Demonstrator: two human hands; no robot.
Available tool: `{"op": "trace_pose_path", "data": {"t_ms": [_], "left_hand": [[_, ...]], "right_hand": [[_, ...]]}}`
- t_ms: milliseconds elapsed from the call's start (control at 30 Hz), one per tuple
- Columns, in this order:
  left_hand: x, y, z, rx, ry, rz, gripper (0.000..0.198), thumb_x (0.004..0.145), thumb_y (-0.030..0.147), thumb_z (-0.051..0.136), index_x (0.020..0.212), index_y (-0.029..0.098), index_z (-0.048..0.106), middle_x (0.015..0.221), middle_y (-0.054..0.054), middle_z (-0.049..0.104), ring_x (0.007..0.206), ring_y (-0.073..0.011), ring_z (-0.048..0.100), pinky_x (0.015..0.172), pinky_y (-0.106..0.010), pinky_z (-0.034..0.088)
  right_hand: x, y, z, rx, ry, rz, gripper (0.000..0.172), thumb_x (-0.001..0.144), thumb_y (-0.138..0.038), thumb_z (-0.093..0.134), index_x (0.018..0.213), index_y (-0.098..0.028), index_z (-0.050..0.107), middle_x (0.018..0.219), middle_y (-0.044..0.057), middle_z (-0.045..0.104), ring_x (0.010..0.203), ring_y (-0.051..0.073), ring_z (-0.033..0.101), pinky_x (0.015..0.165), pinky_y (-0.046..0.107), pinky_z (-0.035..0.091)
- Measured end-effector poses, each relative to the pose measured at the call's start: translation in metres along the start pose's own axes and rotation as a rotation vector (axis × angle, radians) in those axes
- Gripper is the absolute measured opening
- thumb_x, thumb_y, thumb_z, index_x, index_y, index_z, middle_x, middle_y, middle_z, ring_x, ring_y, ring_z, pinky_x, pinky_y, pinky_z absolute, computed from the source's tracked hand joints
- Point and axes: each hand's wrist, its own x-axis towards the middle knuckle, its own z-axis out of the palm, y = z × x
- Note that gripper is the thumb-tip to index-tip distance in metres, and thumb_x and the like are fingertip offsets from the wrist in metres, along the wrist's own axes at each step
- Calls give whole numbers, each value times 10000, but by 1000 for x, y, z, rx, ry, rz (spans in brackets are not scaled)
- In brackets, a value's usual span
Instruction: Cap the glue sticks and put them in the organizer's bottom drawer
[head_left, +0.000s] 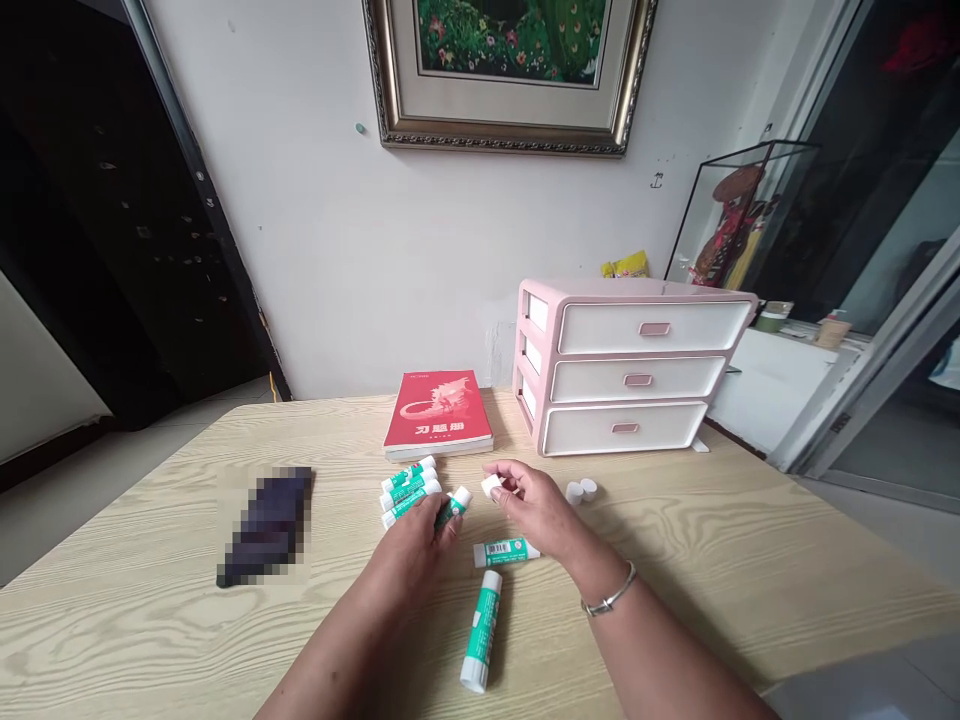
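Green-and-white glue sticks [481, 630] carry barcode labels [504, 552] too small to read; left fingers [429, 515] close around one stick [454, 507], right fingers [504, 478] pinch a white cap [491, 487].

**Green and White on Pale Wood**

White glue sticks [481, 630] banded in green lie on a pale desk [150, 620] with wavy tan grain. Behind them, a red book [439, 412] shows a pinkish dragon, beside a pink-framed white drawer chest [634, 365].

A green-and-white glue stick [454, 507] tilts near a small white cap [491, 487].
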Motion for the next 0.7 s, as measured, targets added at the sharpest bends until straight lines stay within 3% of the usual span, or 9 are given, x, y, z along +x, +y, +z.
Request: {"op": "trace_pose_path", "data": {"t_ms": [233, 533, 700], "left_hand": [[-1, 3, 2, -342, -73, -14, 349, 947, 540, 435, 961, 207, 540, 733, 8, 590, 637, -162, 542, 618, -279, 441], [-2, 2, 1, -403, -88, -18, 290, 960, 481, 407, 944, 216, 524, 695, 40, 516, 625, -144, 507, 598, -259, 414], [-2, 2, -1, -354, -72, 5, 246, 950, 413, 404, 956, 210, 542, 738, 33, 513, 679, -148, 500, 651, -270, 403]], "right_hand": [[-3, -9, 3, 100, -20, -44, 359, 882, -278, 607, 1224, -181, 663, 993, 62, 689, 866, 170, 620, 733, 298, 521], [-5, 1, 6, 106, -41, -136, 386, 939, -316, 582, 1297, -187, 642, 1136, 91, 698, 973, 187, 648, 849, 321, 531], [-8, -7, 6, 36, -76, -135, 394, 958, -327, 546, 1311, -179, 637, 1138, 96, 717, 926, 193, 672, 815, 324, 545]]}}
